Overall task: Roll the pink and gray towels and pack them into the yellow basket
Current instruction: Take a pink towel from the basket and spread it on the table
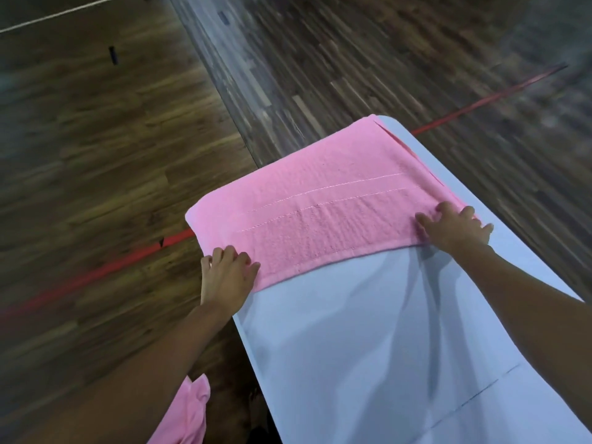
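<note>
While left hand (227,274) and right hand (455,226) grip near corners of pink towel (320,200) on bench (368,347), floor (96,139) motion-blurred, pink cloth (185,415) cropped below.

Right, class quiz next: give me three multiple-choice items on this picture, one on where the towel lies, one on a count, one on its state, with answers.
1. Where does the pink towel lie?
A. on the floor
B. on the white table
C. in a basket

2. How many hands touch it?
A. none
B. one
C. two

3. What state is it in?
A. rolled tight
B. lying flat
C. crumpled in a heap

Answers:
1 B, it is spread across the table's far end.
2 C, the left hand and the right hand are at its near corners.
3 B, its near edge shows no roll yet.
</note>
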Available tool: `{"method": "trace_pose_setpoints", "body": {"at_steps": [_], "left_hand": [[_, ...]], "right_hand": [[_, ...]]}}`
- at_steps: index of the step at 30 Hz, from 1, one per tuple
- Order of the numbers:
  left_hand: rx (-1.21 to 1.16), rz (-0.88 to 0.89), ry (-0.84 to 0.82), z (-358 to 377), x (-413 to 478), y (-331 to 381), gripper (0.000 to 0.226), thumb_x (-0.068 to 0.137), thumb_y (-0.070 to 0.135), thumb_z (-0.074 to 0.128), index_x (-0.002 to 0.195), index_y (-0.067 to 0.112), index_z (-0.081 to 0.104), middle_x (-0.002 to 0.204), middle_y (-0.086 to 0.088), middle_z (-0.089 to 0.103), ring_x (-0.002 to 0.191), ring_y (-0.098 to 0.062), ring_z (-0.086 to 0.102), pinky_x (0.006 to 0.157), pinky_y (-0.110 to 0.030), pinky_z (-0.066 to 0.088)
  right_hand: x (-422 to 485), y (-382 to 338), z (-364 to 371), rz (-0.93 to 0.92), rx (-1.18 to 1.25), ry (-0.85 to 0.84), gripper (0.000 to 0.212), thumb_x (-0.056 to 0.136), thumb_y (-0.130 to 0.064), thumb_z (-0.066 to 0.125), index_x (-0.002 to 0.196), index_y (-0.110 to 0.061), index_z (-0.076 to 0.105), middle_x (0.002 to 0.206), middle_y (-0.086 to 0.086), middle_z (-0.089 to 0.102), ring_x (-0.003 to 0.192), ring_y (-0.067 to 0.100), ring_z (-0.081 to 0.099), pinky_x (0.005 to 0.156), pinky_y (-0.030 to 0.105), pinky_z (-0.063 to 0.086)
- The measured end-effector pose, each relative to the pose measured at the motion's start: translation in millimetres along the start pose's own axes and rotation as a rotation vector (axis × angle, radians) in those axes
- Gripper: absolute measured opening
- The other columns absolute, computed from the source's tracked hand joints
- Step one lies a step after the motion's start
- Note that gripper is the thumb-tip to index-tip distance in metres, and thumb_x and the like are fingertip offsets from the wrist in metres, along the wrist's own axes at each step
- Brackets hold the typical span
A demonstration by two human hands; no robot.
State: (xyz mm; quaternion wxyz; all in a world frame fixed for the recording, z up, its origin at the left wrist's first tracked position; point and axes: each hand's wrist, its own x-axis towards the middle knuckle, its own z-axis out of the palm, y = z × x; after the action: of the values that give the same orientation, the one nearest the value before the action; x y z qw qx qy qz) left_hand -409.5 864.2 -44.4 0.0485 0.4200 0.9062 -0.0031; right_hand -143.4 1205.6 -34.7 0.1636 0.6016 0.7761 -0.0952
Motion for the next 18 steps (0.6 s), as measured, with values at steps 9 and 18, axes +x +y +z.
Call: {"method": "trace_pose_setpoints", "body": {"at_steps": [9,18], "left_hand": [[-0.359,0.071,-0.035,43.0,18.1,-3.1,0.048,0.099,0.046,0.039,0.132,0.011,0.043,0.161,-0.006,0.013,0.149,-0.023,0.003,0.121,-0.048,0.007],[-0.081,0.042,-0.056,66.7,6.7,4.4,0.070,0.096,0.061,0.005,0.153,0.025,-0.015,0.159,0.001,-0.023,0.145,-0.018,-0.025,0.120,-0.043,-0.008]], "right_hand": [[34.0,-57.3,8.0,-0.426,0.304,0.224,0.049,0.090,-0.033,0.045,0.136,-0.015,0.045,0.146,0.020,0.034,0.134,0.040,0.031,0.108,0.058,0.030],[28.5,-46.0,49.4,-0.332,0.046,0.121,0.077,0.085,-0.078,0.002,0.151,-0.041,-0.010,0.161,-0.002,-0.018,0.147,0.028,-0.016,0.109,0.061,-0.015]]}}
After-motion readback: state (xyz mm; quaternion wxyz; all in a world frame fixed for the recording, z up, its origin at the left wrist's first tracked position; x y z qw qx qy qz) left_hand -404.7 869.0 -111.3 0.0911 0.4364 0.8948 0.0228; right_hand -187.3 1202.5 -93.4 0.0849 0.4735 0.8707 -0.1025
